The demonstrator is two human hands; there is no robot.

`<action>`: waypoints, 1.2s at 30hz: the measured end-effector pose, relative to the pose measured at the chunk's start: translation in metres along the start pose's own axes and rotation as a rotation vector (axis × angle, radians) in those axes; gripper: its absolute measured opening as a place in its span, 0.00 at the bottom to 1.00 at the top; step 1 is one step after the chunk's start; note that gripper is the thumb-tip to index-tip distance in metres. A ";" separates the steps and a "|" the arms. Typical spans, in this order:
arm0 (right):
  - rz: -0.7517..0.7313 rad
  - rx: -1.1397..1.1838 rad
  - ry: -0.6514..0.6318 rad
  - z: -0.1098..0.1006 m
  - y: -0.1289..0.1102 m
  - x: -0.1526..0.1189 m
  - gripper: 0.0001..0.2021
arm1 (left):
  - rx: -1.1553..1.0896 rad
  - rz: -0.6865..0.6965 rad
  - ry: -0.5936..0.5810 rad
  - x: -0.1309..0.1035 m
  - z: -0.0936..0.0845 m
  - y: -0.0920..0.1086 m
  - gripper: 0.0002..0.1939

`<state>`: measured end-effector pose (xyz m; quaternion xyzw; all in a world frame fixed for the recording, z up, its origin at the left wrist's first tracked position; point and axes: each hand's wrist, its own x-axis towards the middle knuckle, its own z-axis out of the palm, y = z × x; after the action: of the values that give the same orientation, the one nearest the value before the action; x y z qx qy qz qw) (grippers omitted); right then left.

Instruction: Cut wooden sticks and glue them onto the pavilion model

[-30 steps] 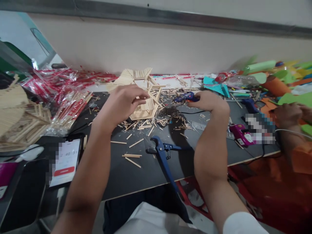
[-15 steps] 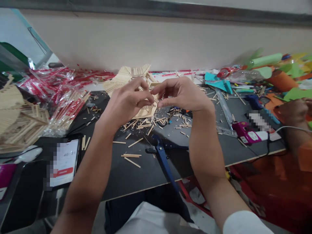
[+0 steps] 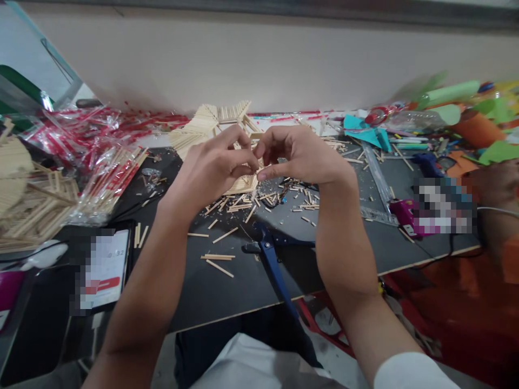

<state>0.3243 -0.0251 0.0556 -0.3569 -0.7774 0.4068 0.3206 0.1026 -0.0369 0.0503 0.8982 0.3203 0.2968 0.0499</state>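
A pale wooden-stick structure (image 3: 197, 129) stands at the centre back, partly behind my hands. My left hand (image 3: 223, 159) is pinched over its front part, fingertips together. Facing it from the right, my right hand (image 3: 290, 154) has its thumb and fingers curled close to the left fingertips. Whatever lies between the fingers of either hand is too small or hidden to name. Cut stick pieces (image 3: 239, 205) lie scattered below the hands. Nearer the table edge rests a blue-handled cutter (image 3: 270, 254), with several loose sticks (image 3: 219, 257) to its left.
At left are bagged sticks (image 3: 115, 181), another stick structure (image 3: 40, 208) and a lit phone (image 3: 107, 270). A clear ruler (image 3: 377, 173), teal paper (image 3: 365, 132) and a purple box (image 3: 407, 216) lie right. Another person's hand (image 3: 497, 186) is at far right.
My hands stay almost in place, with the right fingertips slightly closer to the left ones. The view has shifted a little. The other person's hand at far right has moved slightly.
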 end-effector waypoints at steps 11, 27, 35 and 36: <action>-0.049 -0.551 0.106 0.003 -0.005 0.000 0.12 | 0.055 -0.117 0.011 -0.003 -0.009 -0.010 0.07; -0.083 -0.619 0.110 0.009 -0.007 -0.001 0.11 | 0.026 -0.114 -0.039 -0.002 -0.008 -0.009 0.08; 0.062 -0.611 0.091 0.000 -0.011 -0.007 0.18 | 0.080 -0.118 -0.055 -0.002 -0.007 -0.006 0.07; 0.068 -0.615 0.080 -0.001 -0.011 -0.007 0.18 | 0.090 -0.121 -0.064 -0.002 -0.007 -0.006 0.07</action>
<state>0.3254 -0.0349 0.0635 -0.4789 -0.8384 0.1486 0.2139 0.0945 -0.0342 0.0534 0.8877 0.3852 0.2495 0.0377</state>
